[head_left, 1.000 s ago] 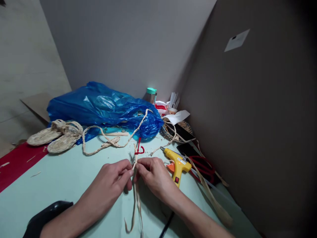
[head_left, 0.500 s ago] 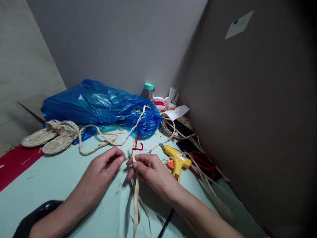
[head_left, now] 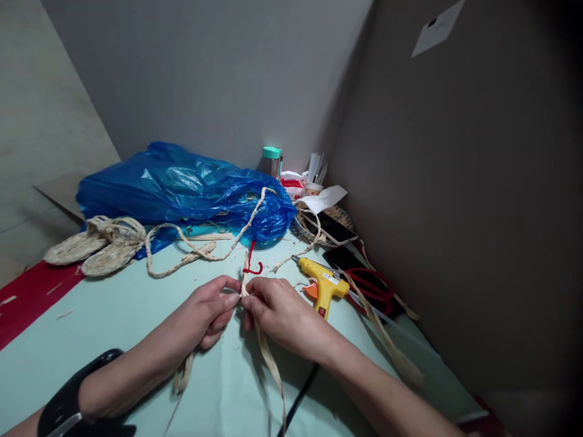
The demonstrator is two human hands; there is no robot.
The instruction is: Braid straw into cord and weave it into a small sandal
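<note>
A pale straw braid (head_left: 245, 280) runs toward me from a red cord (head_left: 253, 267) tied round its far end. My left hand (head_left: 214, 311) pinches straw strands at the braid's near end, and a bundle (head_left: 183, 373) of them hangs out below that wrist. Opposite it, my right hand (head_left: 273, 306) is closed on the braid's other side, thumb and finger pressed together. From under the right hand a flat loose strand (head_left: 271, 358) trails toward me. The fingertips of both hands nearly meet and cover the crossing of the strands.
A yellow glue gun (head_left: 324, 284) lies right of my right hand, with red-handled scissors (head_left: 373, 290) beyond. Behind are a blue plastic bag (head_left: 182, 182), a long braided cord (head_left: 246, 227), straw slippers (head_left: 107, 255) at left, a basket (head_left: 300, 230) and a teal-lidded bottle (head_left: 271, 161).
My left hand has moved right to the braid and closed on strands, drawing a bundle to the left. My right hand has stayed at the braid, its fingers now more curled.
</note>
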